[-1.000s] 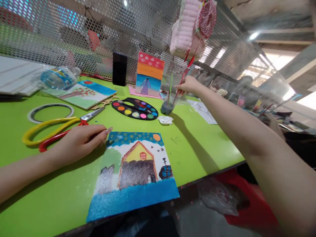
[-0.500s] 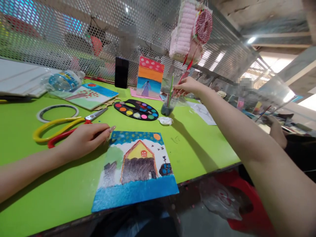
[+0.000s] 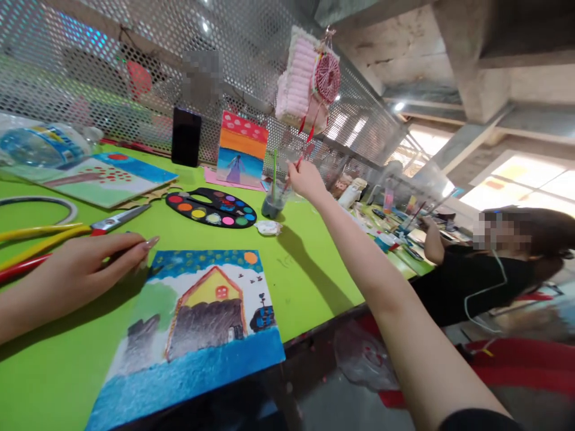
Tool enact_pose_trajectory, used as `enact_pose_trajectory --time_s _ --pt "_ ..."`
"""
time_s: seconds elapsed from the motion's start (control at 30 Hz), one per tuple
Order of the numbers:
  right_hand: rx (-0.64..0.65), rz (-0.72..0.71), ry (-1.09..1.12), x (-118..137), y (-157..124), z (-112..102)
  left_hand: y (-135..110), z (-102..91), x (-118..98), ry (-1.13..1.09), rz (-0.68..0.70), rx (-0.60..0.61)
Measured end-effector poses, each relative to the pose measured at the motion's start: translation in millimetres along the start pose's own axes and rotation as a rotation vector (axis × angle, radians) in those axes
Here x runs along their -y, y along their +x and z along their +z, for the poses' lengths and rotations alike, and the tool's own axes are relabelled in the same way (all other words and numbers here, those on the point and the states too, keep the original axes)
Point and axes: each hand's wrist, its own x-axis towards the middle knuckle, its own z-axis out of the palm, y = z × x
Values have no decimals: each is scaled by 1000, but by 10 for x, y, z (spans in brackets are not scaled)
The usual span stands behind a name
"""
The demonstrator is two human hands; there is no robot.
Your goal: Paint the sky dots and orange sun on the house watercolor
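Note:
My right hand (image 3: pixel 306 181) reaches out over a clear cup of dark water (image 3: pixel 273 205). Its fingers are closed round a thin paintbrush (image 3: pixel 287 183) that slants into the cup, where a green stick (image 3: pixel 275 161) also stands. My left hand (image 3: pixel 101 266) lies on the table with thumb and fingers pressed together, by the upper left corner of a house painting (image 3: pixel 211 323); whatever is inside those fingers is hidden. Yellow-and-red scissors (image 3: pixel 110 222) lie just beyond it. A black paint palette (image 3: pixel 211 208) and a crumpled white tissue (image 3: pixel 268 227) lie near the cup.
On the green table (image 3: pixel 309 269) are a plastic bottle (image 3: pixel 49 143), a tree painting (image 3: pixel 108 179) and a tape roll (image 3: pixel 67 209). A phone (image 3: pixel 185 137) and sunset painting (image 3: pixel 242 146) lean at the back. A pink ornament (image 3: pixel 305 78) hangs above. Another person (image 3: pixel 476 281) sits at right.
The view has swung right, so the table things appear farther left and the other person shows more fully. My right hand stays at the cup; my left hand still rests by the painting.

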Motion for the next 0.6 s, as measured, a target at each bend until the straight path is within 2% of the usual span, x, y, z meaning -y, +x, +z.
enact_pose_trajectory --time_s 0.27,0.37,0.47,0.6 --pt "119 116 152 -52 203 -144 -11 27 16 -24 -89 -31" --pt "176 151 225 -27 203 -213 -12 4 -10 -17 -53 -3" --pt "163 179 269 -41 192 -277 -10 -37 -58 -14 -13 41" --pt "163 195 298 -98 173 -314 1 -69 -135 -33 20 25"
